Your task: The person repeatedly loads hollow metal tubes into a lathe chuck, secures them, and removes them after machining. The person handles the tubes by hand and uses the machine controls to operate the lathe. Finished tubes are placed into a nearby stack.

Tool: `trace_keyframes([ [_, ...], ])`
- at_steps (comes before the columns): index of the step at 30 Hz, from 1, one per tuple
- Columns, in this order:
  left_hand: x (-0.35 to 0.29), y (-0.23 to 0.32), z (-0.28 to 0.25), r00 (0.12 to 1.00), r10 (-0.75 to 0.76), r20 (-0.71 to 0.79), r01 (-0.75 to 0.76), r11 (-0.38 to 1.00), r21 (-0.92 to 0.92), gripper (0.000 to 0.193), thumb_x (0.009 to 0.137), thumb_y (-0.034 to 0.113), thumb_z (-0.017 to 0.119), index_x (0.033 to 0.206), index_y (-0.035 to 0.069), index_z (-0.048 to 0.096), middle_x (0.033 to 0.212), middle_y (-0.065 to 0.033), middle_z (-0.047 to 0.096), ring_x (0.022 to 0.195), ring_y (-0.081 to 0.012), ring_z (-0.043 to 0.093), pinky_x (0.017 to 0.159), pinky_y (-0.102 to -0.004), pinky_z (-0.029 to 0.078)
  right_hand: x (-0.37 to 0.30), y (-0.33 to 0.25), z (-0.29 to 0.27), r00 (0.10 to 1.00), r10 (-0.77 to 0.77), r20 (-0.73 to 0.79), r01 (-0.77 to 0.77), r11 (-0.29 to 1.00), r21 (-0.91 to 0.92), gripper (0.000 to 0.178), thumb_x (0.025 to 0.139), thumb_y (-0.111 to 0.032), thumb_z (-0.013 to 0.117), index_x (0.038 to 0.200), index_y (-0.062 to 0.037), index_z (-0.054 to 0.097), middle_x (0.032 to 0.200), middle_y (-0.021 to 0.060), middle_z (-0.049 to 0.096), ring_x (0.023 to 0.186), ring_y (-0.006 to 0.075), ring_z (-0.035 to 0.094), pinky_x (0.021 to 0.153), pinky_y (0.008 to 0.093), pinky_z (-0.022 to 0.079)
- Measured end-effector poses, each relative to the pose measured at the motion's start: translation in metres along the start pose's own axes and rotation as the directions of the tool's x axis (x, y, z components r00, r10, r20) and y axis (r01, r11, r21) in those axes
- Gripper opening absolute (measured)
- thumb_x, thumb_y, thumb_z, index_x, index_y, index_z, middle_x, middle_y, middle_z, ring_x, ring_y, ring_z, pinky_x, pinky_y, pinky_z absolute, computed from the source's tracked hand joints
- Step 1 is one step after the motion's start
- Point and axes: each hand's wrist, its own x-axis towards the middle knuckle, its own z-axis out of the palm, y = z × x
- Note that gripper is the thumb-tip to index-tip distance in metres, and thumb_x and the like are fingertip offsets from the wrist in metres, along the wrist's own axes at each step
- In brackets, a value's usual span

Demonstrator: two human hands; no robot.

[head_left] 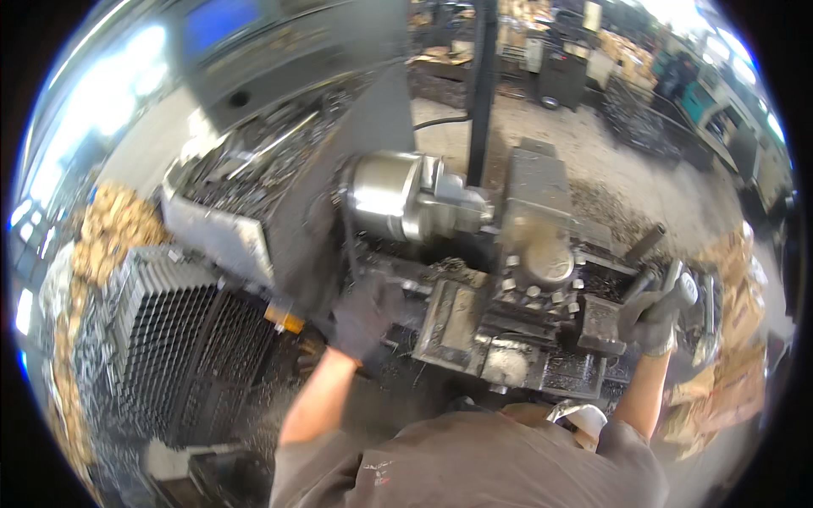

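we stand at a metal lathe, its shiny chuck (398, 196) ahead at centre. our gloved right hand (654, 320) wraps a grip around a lever handle (673, 284) beside the tool post (542, 262); steady, small pulls seem best. our gloved left hand (366, 315) rests below the chuck, its grip unclear. stacked metal bars (169, 339) crowd the left; open floor lies beyond.

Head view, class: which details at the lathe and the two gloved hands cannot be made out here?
- Left hand: dark and blurred; its grasp is unclear.
- Right hand: glove hides its fingers around the handle.
- Chuck: whether it holds a workpiece is hidden by the tool post.
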Motion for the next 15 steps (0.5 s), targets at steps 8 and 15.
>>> trace_keyframes([
  [8,-0.653,-0.123,0.015,-0.115,-0.992,0.058,0.933,-0.088,0.348,0.045,0.099,0.039,0.062,0.131,0.011,0.077,0.137,-0.0183,0.073,0.131,-0.0392,0.066,0.110,-0.0480,0.052,-0.015,-0.193,0.290,0.438,-0.414,0.798,0.171,0.910,0.378,0.038,0.081,-0.028,0.088,0.109,-0.0059,0.077,0.084,0.0177,0.076,0.071,0.0352,0.076,0.066,0.0425,0.059],
  [15,-0.947,0.116,-0.074,-0.727,-0.506,-0.464,0.647,-0.731,-0.218,0.056,0.102,0.050,0.054,0.128,0.006,0.076,0.136,-0.0223,0.071,0.126,-0.0412,0.069,0.105,-0.0522,0.054,-0.177,-0.317,0.491,0.026,-0.358,0.933,0.292,0.896,0.336,0.034,0.082,-0.033,0.080,0.106,-0.0098,0.080,0.086,0.0210,0.075,0.083,0.0406,0.075,0.075,0.0465,0.059],
])
